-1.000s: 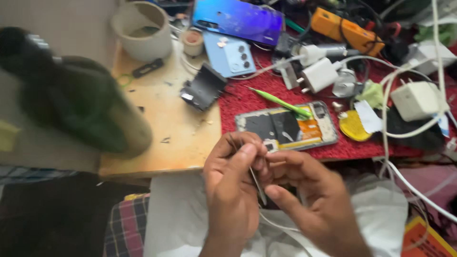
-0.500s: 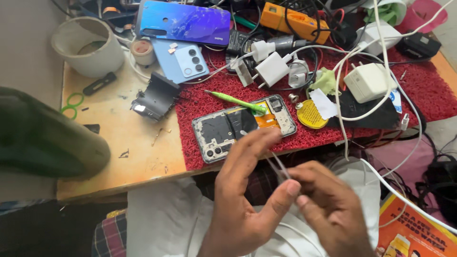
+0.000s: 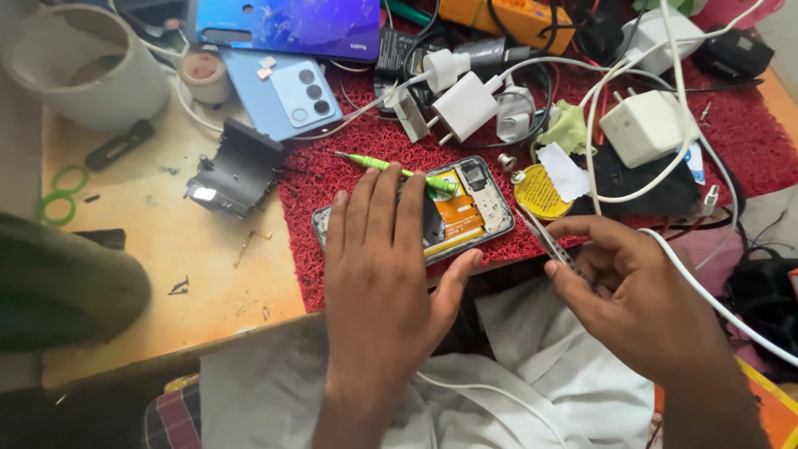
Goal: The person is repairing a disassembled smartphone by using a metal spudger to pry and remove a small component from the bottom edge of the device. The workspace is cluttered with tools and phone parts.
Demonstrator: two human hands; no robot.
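An opened phone (image 3: 470, 204) with its back removed lies on a red mat (image 3: 349, 150) near the table's front edge. My left hand (image 3: 382, 258) rests flat on the phone, fingers spread over its left half, thumb at its lower edge. My right hand (image 3: 632, 291) hovers just right of the phone and pinches thin metal tweezers (image 3: 544, 237), tips pointing up-left toward the phone's corner. A green screwdriver (image 3: 391, 169) lies just beyond my left fingertips, across the phone's top edge.
A round yellow tin (image 3: 538, 193), white chargers (image 3: 648, 125) and tangled white cables (image 3: 706, 291) crowd the mat's right side. A blue phone back cover (image 3: 287, 96), a black bracket (image 3: 237, 166), a grey cup (image 3: 83, 66) and a tape roll (image 3: 204, 75) sit on the wooden table (image 3: 166, 274).
My hands have parted: the left moved forward and settled flat on the open phone, while the right kept the tweezers and moved to the right.
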